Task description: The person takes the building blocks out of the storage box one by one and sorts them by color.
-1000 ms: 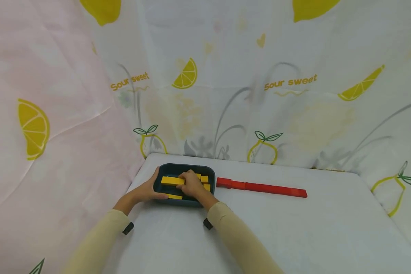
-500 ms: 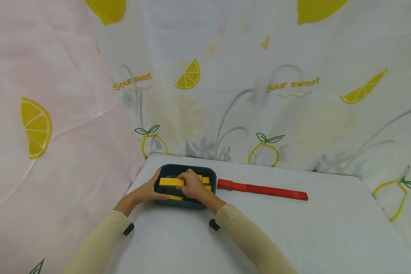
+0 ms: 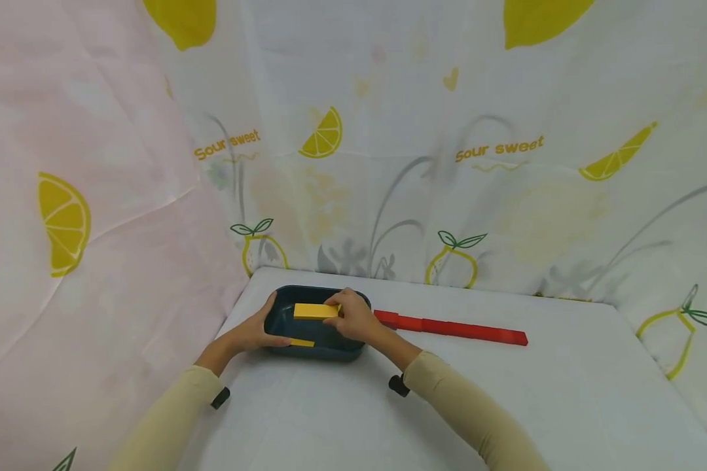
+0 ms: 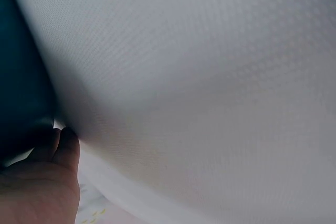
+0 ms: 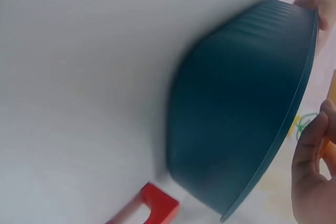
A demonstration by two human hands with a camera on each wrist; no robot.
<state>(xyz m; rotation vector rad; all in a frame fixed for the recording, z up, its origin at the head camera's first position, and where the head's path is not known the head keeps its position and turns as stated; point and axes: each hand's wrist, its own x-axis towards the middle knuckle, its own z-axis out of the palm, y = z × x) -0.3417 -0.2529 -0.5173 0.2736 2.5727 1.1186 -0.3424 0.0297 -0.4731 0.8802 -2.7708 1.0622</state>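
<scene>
Muted, even light fills the head view. The left wrist view leaves the left fingers (image 4: pixel 67 150) dark, soft shadow on the tabletop (image 4: pixel 210 103) beyond them; the right wrist view is hazy.

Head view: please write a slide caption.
Left hand grips a dark tub; right hand holds a yellow block above it.

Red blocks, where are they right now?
In the head view, the red blocks lie in a row on the white table, just right of the dark tub.

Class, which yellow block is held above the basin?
The block pinched by the right hand; the other visible block lies inside the basin, beside the left hand.
</scene>
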